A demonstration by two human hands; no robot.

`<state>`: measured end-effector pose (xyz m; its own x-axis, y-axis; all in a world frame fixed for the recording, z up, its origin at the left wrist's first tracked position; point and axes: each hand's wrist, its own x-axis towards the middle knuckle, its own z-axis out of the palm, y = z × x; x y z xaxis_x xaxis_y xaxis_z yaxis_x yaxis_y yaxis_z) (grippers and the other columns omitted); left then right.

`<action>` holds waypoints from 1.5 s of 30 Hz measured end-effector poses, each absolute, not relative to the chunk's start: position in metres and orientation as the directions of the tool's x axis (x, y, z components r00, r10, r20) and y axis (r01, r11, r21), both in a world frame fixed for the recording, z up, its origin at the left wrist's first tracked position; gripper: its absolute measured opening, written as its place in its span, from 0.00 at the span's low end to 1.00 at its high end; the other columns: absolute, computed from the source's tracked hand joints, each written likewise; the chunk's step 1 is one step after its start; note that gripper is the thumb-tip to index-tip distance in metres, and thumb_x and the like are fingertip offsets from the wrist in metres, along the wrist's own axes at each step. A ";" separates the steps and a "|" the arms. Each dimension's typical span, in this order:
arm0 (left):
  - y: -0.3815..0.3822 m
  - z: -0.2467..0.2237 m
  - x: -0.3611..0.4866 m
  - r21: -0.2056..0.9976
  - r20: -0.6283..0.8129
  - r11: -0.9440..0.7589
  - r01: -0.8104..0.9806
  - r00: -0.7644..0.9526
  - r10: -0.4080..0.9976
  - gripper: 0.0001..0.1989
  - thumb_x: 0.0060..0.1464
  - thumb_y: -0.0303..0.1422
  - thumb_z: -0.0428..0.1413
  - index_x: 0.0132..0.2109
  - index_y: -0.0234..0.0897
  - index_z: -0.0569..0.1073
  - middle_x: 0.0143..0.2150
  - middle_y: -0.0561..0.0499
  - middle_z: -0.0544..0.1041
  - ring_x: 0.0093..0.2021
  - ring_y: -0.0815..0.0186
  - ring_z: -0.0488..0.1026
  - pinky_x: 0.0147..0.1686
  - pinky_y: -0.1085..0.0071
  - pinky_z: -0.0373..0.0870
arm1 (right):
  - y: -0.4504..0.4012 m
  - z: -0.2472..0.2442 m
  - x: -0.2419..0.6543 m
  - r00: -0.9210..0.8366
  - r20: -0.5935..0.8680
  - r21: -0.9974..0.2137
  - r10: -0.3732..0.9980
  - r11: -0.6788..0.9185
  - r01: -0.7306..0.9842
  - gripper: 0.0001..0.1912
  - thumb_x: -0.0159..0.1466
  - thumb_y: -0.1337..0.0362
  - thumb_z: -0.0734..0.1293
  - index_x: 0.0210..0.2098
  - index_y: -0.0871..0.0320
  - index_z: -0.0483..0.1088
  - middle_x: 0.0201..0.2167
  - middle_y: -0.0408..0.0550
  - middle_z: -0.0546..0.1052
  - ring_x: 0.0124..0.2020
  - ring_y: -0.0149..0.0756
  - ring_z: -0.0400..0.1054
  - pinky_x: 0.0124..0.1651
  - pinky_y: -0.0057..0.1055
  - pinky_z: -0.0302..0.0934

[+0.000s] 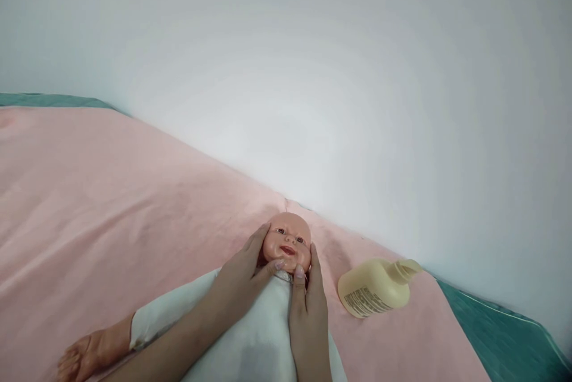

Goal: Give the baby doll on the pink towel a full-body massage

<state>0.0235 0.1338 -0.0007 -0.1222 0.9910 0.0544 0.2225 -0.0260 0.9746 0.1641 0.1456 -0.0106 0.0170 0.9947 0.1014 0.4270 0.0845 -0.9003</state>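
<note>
A baby doll [288, 242] lies face up on a pink cloth, dressed in a white garment. From the left side, my left hand [243, 272] cups its head, with the fingers along the cheek and the thumb at the chin. My right hand [309, 301] holds the opposite side of the head, its thumb pointing up near the chin. Between them the two hands frame the doll's face. One bare doll hand [92, 349] sticks out of the sleeve at the lower left. The back of the head is hidden.
A pale yellow pump bottle [375, 288] with printed text stands tilted in view, right of the doll. Under everything spreads the pink cloth [111, 191], with green fabric [500, 328] at its edges. A plain white wall [286, 72] rises behind.
</note>
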 end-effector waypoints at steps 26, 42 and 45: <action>0.134 -0.004 0.024 0.977 0.055 -0.027 0.211 -0.128 0.990 0.34 0.58 0.45 0.50 0.67 0.41 0.52 0.67 0.45 0.58 0.64 0.54 0.59 0.59 0.58 0.61 | 0.147 -0.012 0.164 0.042 0.095 -0.902 0.995 0.068 0.425 0.35 0.66 0.43 0.54 0.67 0.51 0.47 0.67 0.46 0.53 0.66 0.45 0.49 0.61 0.41 0.55; 0.134 -0.004 0.024 0.974 0.047 -0.016 0.226 -0.130 0.990 0.34 0.58 0.45 0.50 0.68 0.41 0.51 0.68 0.46 0.56 0.65 0.55 0.58 0.60 0.58 0.60 | 0.142 -0.003 0.158 0.071 0.107 -0.910 0.992 0.069 0.409 0.35 0.65 0.43 0.54 0.66 0.51 0.50 0.66 0.46 0.55 0.66 0.45 0.51 0.59 0.41 0.56; 0.134 -0.004 0.024 0.974 0.050 -0.019 0.226 -0.129 0.990 0.34 0.58 0.44 0.50 0.68 0.41 0.51 0.68 0.46 0.56 0.65 0.54 0.59 0.60 0.57 0.61 | 0.142 -0.004 0.158 0.073 0.105 -0.913 0.992 0.067 0.402 0.34 0.65 0.44 0.54 0.66 0.51 0.50 0.66 0.46 0.56 0.66 0.45 0.51 0.59 0.41 0.56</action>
<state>0.0242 0.1345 -0.0040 -0.1291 0.9904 0.0495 0.2258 -0.0193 0.9740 0.1576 0.1423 -0.0037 0.0732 0.9917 0.1052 0.4023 0.0671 -0.9130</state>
